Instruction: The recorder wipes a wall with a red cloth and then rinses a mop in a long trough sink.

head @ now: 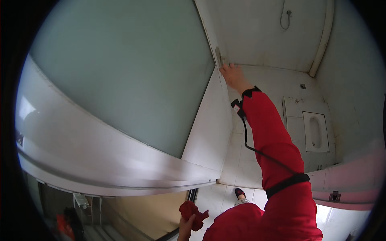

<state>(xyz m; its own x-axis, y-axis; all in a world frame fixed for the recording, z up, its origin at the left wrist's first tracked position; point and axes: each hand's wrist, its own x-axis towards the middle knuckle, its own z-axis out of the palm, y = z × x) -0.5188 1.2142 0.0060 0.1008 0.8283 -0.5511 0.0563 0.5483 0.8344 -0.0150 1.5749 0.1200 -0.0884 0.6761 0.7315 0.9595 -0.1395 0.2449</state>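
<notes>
My left hand (187, 224), low in the view, grips a bunched red cloth (193, 215). My right arm reaches forward in a red sleeve. At its end my right hand (234, 76) is at the free edge of a white-framed door (205, 120), just below the metal door handle (221, 57). The fingertips seem to touch the edge there, but how firmly they hold it is unclear. A large frosted glass panel (129, 69) fills most of the door. By the right wrist hangs a small black device (238, 109), its cable running to a black strap (288, 184) on the upper arm.
Beyond the doorway lies a tiled washroom with a squat toilet (315, 134), a floor drain (302, 86), a vertical pipe (322, 39) and a shower hose (282, 21). A strike plate (334, 196) sits on the right jamb. A metal rack (87, 208) stands lower left.
</notes>
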